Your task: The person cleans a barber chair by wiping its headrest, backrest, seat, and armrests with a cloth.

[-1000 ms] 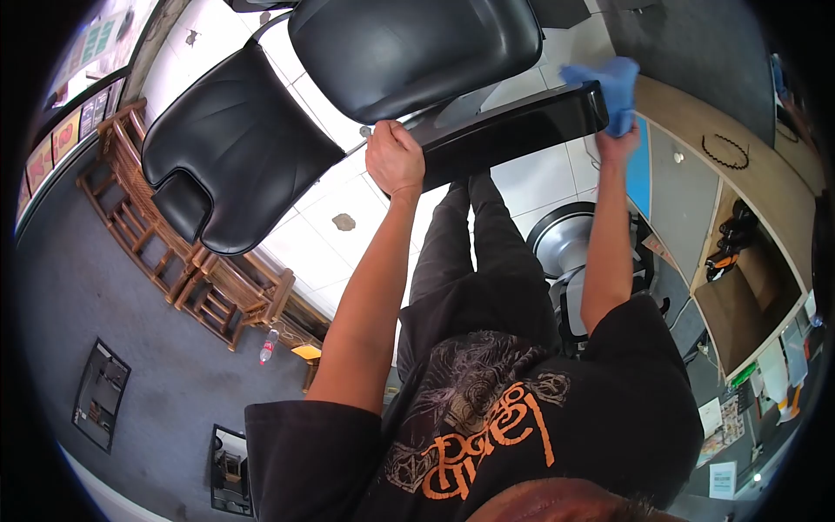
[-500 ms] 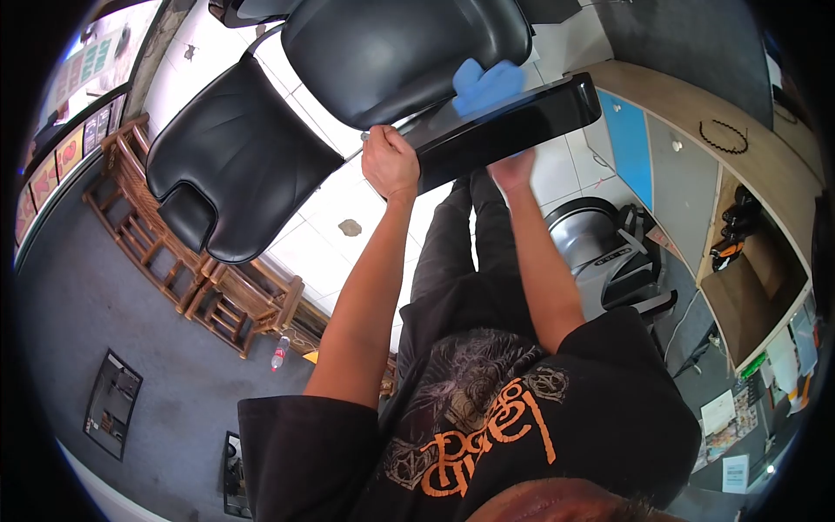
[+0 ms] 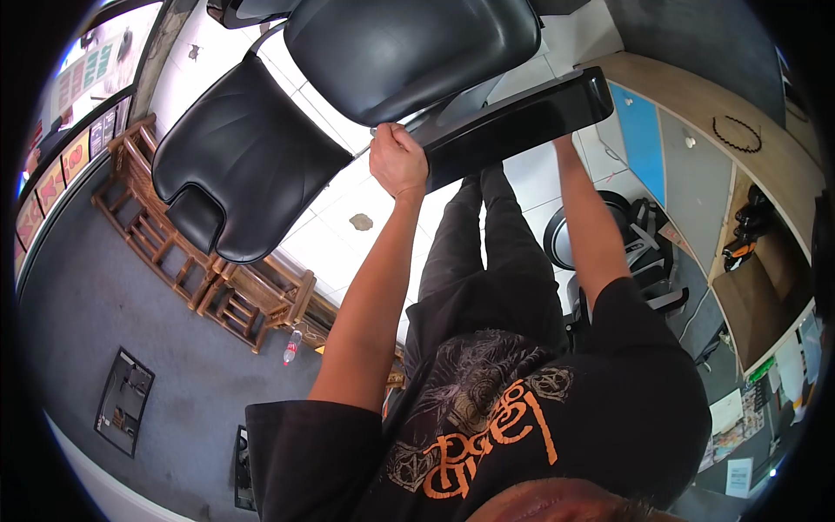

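A black salon chair has a padded seat (image 3: 409,56) at the top of the view and a backrest with a notched end (image 3: 252,157) to its left. Its glossy black armrest (image 3: 522,126) runs in front of me. My left hand (image 3: 398,161) is closed around the armrest's left end, thumb and fingers curled over it. On the far side of that armrest is my right hand (image 3: 564,141); only the wrist area shows, and the fingers are hidden. The blue cloth seen earlier is out of sight now.
To the right stands a wooden-topped cabinet (image 3: 696,91) with a blue door and a grey door. The chair's round metal base (image 3: 561,239) is on the tiled floor by my legs. Bamboo seats (image 3: 252,300) line the left wall, near a plastic bottle (image 3: 292,348).
My right hand has shifted right and farther behind the armrest. The blue cloth, which showed above the armrest, has gone from view. My left hand keeps its hold.
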`<move>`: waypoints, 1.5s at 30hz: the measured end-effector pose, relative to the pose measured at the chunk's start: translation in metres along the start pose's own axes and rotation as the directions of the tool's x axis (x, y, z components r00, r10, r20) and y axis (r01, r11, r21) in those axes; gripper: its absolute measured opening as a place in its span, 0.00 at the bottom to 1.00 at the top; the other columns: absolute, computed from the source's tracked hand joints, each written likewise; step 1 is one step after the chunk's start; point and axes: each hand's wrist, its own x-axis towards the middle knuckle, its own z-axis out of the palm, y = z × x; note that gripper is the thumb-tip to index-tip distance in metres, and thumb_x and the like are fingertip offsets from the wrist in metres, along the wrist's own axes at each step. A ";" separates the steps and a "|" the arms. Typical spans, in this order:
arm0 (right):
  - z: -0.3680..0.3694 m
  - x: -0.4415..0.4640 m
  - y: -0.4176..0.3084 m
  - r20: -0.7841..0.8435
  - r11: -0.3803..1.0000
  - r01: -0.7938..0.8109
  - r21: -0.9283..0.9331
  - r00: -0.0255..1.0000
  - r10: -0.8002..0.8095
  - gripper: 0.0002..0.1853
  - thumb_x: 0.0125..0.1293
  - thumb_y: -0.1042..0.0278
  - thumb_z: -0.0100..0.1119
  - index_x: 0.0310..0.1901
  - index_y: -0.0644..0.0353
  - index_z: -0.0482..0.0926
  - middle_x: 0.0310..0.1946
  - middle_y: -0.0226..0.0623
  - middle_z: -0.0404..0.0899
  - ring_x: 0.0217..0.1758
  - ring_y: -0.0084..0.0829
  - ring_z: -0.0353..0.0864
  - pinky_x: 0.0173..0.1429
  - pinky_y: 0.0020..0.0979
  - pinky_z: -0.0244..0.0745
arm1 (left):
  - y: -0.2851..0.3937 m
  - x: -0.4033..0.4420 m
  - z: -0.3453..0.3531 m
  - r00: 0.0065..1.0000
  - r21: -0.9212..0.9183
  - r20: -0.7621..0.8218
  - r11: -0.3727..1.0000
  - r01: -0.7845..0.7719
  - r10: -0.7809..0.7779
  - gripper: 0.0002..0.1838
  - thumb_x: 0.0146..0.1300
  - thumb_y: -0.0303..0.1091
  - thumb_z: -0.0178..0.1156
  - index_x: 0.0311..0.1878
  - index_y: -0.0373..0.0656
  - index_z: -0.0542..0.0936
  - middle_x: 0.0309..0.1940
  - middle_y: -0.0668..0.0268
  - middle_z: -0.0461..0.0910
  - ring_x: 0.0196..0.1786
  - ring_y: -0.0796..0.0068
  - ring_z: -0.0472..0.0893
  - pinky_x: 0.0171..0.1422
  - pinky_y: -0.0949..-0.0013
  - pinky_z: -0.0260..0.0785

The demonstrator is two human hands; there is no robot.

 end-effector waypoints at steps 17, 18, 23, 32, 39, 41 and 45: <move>0.167 -0.075 0.015 0.579 0.243 0.593 -0.768 0.804 -0.135 0.28 0.85 0.51 0.46 0.76 0.60 0.71 0.75 0.38 0.73 0.79 0.38 0.70 0.85 0.44 0.61 | -0.002 0.001 0.000 1.000 0.008 0.022 1.000 0.010 -0.011 0.14 0.76 0.39 0.50 0.42 0.46 0.83 0.35 0.55 0.86 0.43 0.47 0.84 0.51 0.48 0.73; 0.159 -0.074 0.016 0.544 0.350 0.532 -0.771 0.836 -0.072 0.28 0.85 0.51 0.46 0.76 0.60 0.71 0.75 0.38 0.73 0.79 0.38 0.70 0.84 0.44 0.61 | -0.002 0.000 -0.001 1.000 0.013 0.024 1.000 0.009 -0.010 0.14 0.76 0.39 0.49 0.42 0.46 0.84 0.35 0.55 0.86 0.43 0.46 0.84 0.51 0.48 0.73; 0.087 -0.068 0.003 -0.080 0.832 -0.474 -0.290 0.878 0.472 0.27 0.86 0.51 0.46 0.75 0.59 0.72 0.74 0.37 0.75 0.78 0.38 0.71 0.84 0.44 0.63 | -0.003 0.001 0.001 0.998 0.014 0.043 0.999 0.034 -0.035 0.15 0.77 0.39 0.49 0.42 0.46 0.83 0.35 0.54 0.86 0.43 0.46 0.84 0.51 0.47 0.73; 0.008 0.016 0.007 -0.239 0.836 -0.441 -0.326 0.894 0.379 0.21 0.83 0.57 0.51 0.68 0.60 0.77 0.66 0.45 0.80 0.69 0.43 0.80 0.73 0.42 0.77 | -0.003 0.000 0.001 0.998 -0.016 0.048 0.999 0.035 -0.034 0.15 0.76 0.39 0.49 0.42 0.45 0.83 0.35 0.55 0.86 0.42 0.47 0.84 0.51 0.48 0.73; 0.084 0.072 0.038 -0.221 0.244 -0.282 -0.928 0.943 0.249 0.19 0.76 0.64 0.52 0.60 0.69 0.79 0.60 0.65 0.80 0.66 0.65 0.78 0.66 0.51 0.77 | 0.001 0.000 -0.001 1.000 -0.054 0.012 0.999 -0.005 0.005 0.11 0.75 0.35 0.52 0.37 0.43 0.81 0.30 0.56 0.83 0.39 0.49 0.83 0.46 0.49 0.72; 0.040 0.061 0.114 0.048 0.242 0.010 -0.970 0.987 0.151 0.20 0.79 0.60 0.51 0.61 0.65 0.78 0.66 0.61 0.78 0.66 0.59 0.80 0.65 0.48 0.79 | -0.001 0.001 0.001 1.000 -0.062 0.002 0.998 -0.002 0.002 0.11 0.74 0.34 0.53 0.37 0.43 0.81 0.30 0.57 0.83 0.39 0.50 0.83 0.46 0.49 0.73; 0.081 -0.004 0.082 0.083 0.824 -0.197 -0.531 0.956 0.282 0.22 0.82 0.56 0.50 0.67 0.62 0.76 0.69 0.52 0.77 0.69 0.49 0.79 0.69 0.43 0.77 | -0.001 0.001 -0.002 1.000 -0.066 0.019 0.998 0.008 -0.007 0.11 0.73 0.34 0.53 0.36 0.43 0.81 0.31 0.57 0.84 0.40 0.50 0.83 0.46 0.49 0.73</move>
